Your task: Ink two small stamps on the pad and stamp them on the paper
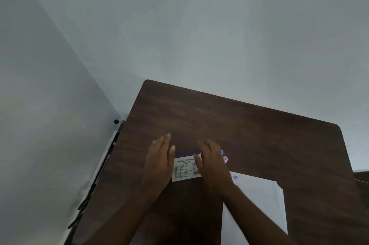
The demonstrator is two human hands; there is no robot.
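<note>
Apparently both hands, left hand [159,161] and right hand [212,162], fingers spread, flank one stamp pad [185,169]; two stamps [225,159] beside.

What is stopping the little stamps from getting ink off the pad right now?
The stamp pad looks closed, its labelled lid facing up between the left hand and right hand. The blue stamp and pink stamp lie just right of it.

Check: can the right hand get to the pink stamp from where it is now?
Probably yes. The right hand lies over the stamp pad's right edge, and the pink stamp sits just beyond its fingers on bare table, beside the blue stamp, nothing between.
</note>
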